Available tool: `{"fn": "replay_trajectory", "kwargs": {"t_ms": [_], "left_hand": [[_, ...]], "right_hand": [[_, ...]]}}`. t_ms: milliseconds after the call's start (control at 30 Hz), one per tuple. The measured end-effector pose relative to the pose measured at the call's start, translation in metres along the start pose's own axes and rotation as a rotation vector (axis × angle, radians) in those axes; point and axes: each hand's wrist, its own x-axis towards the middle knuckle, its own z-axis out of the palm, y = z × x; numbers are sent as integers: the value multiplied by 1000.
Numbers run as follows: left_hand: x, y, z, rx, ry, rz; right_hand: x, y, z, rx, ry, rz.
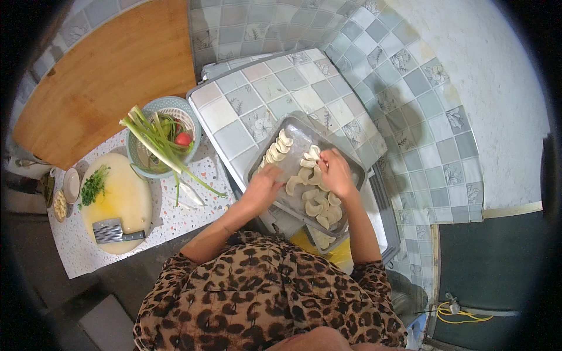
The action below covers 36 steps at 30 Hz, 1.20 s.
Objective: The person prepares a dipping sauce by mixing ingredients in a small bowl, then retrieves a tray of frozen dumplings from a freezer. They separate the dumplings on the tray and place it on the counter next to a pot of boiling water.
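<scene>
A rectangular metal tray (pixel 300 131) holds many pale dumplings and rests on a tile-patterned surface. My left hand (pixel 262 188) is over the tray's left edge, by a neat row of dumplings (pixel 276 150); its fingertips point down and whether they grip anything is hidden. My right hand (pixel 337 173) pinches a dumpling (pixel 314 153) at the top of the looser group. More dumplings (pixel 321 206) lie jumbled below, on the tray's right side. Under the tray's near edge shows a second tray (pixel 324 250) with dumplings.
On the speckled counter (pixel 175 228) at left stand a round cutting board (pixel 131 188) with chopped greens (pixel 94 185) and a cleaver (pixel 109 231), a basket (pixel 196 145) holding spring onions (pixel 162 151) and a red vegetable (pixel 183 139), and small bowls (pixel 71 186). A tiled wall rises at right.
</scene>
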Motion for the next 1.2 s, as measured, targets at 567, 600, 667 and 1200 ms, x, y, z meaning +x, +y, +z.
{"fn": "replay_trajectory", "kwargs": {"t_ms": [567, 600, 667, 1200], "left_hand": [[0, -3, -32, 385, 175, 19], [0, -1, -32, 396, 176, 25], [-1, -1, -33, 410, 169, 25], [4, 0, -29, 459, 163, 4]], "right_hand": [[75, -35, 74, -34, -20, -121], [77, -33, 75, -41, -8, -126], [78, -27, 75, -56, 18, -130], [73, -15, 64, 116, -81, -95]]}}
